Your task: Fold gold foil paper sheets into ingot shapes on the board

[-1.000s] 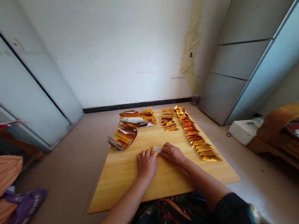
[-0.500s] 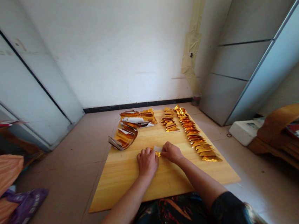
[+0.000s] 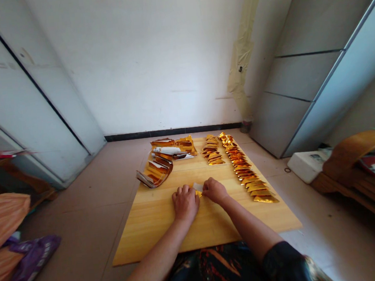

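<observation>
A small piece of gold foil paper point(image 3: 198, 193) with a pale underside turned up lies on the wooden board, between my hands. My left hand point(image 3: 185, 202) presses down on its left part with bent fingers, hiding much of it. My right hand point(image 3: 215, 190) pinches its right edge, fingers closed. To the right runs a long row of folded gold paper pieces point(image 3: 243, 170), overlapping one another. A shorter row of folded gold pieces point(image 3: 211, 149) stands beside it. Stacks of curled gold sheets point(image 3: 159, 169) lie at the board's far left.
The wooden board point(image 3: 149, 228) sits low over a tiled floor. Orange and purple bags point(image 3: 36, 261) lie on the floor at left. A grey refrigerator point(image 3: 294, 77) stands at back right, with a white box point(image 3: 304, 166) and wooden bench point(image 3: 350, 173) nearer.
Both hands stay almost in place at the foil paper, with only a tiny shift. The rows and stacks on the board have not moved.
</observation>
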Demonstrator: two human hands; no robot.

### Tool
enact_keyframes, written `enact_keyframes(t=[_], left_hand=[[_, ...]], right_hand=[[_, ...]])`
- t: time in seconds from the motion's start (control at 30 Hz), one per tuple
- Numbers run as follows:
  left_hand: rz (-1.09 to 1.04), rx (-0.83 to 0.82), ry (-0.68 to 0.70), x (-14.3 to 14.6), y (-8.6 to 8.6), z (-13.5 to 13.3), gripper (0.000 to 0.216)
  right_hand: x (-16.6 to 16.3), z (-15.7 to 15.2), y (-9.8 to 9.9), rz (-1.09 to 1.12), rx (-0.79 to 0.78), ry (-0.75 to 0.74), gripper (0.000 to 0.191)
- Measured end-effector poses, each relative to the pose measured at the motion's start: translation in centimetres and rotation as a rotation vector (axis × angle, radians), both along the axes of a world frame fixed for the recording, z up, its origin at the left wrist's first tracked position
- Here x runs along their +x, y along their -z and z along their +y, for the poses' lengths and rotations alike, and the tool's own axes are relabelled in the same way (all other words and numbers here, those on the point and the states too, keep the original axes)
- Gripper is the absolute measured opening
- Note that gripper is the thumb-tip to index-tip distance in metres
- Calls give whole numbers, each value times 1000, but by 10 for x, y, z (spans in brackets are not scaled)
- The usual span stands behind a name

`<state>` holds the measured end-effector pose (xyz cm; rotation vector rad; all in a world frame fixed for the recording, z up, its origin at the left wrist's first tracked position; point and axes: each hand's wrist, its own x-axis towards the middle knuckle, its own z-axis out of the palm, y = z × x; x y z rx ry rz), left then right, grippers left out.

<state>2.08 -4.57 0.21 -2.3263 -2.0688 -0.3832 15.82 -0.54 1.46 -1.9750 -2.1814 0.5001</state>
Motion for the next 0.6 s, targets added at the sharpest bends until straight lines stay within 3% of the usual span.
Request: enact_keyframes(t=[0.6], left_hand=[[-15, -7, -27, 2, 0, 0, 16]], right_hand=[[8, 3, 6, 134, -12, 24, 15]])
